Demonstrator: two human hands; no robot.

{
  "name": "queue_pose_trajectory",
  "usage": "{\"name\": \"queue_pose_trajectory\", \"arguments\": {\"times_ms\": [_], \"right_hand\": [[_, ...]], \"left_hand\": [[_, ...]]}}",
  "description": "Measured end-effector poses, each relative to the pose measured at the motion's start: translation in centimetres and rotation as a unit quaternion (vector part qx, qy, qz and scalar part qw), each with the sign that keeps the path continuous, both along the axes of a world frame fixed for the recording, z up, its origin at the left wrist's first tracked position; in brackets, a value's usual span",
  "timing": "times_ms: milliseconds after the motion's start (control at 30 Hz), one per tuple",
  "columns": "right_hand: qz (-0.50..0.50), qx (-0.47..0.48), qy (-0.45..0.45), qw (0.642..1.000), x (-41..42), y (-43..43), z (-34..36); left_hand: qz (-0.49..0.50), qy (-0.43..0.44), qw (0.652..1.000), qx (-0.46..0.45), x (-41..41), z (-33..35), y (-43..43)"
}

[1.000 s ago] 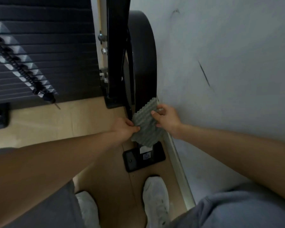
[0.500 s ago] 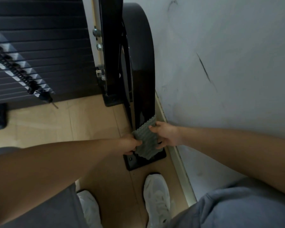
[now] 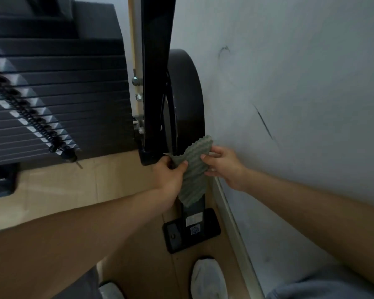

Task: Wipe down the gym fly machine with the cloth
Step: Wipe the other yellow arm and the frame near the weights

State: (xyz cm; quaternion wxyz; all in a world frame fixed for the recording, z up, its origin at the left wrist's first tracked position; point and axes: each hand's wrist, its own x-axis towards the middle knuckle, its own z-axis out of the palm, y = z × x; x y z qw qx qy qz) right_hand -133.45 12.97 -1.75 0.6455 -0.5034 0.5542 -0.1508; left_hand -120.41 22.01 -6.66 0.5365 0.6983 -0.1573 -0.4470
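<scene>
While the left hand [image 3: 170, 176] and right hand [image 3: 224, 167] pinch it, the ribbed grey-green cloth [image 3: 194, 180] sags.

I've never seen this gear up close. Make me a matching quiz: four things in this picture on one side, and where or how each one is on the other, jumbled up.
Things
1. cloth
2. weight stack
3. base plate
4. wall

Descriptions
A. pale, scuffed with dark marks, on the right
B. flat on the floor, below the cloth
C. grey-green, pinched by left hand and right hand
D. dark stacked plates, on the left

Pairs: 1-C, 2-D, 3-B, 4-A
</scene>
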Motion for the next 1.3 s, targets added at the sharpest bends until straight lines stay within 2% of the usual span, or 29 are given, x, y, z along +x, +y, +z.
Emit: {"name": "queue_pose_trajectory", "arguments": {"times_ms": [200,500,567,633,767,867,967,1167,1300], "right_hand": [[-0.02,-0.063,-0.025,0.997,2.0,-1.6,2.1],[-0.056,-0.178,-0.047,0.981,5.2,-3.8,5.8],[-0.072,-0.22,-0.049,0.972,5.9,-4.2,7.2],[-0.081,-0.243,-0.069,0.964,6.5,-4.4,8.8],[-0.019,-0.177,-0.121,0.976,7.6,-3.6,12.0],[0.031,-0.121,-0.153,0.98,8.3,-2.6,13.7],[0.04,-0.068,-0.203,0.976,8.5,-1.9,14.7],[0.123,-0.012,-0.234,0.964,8.3,-1.7,13.9],[0.177,-0.01,-0.23,0.957,7.9,-1.9,12.8]], "left_hand": [[0.038,-0.027,0.998,-0.049,1.6,2.4,-2.2],[0.035,-0.178,0.976,-0.122,4.5,7.3,-4.1],[0.041,-0.159,0.974,-0.157,5.1,8.8,-4.3],[0.031,-0.1,0.972,-0.21,5.7,10.7,-4.4],[-0.067,-0.029,0.958,-0.276,7.4,13.4,-3.7],[-0.131,0.012,0.954,-0.268,8.7,14.7,-2.9],[-0.142,0.063,0.954,-0.256,9.9,15.5,-2.2],[-0.178,0.023,0.958,-0.222,11.3,15.0,-0.6],[-0.202,-0.006,0.964,-0.176,11.2,14.5,-0.2]]}}
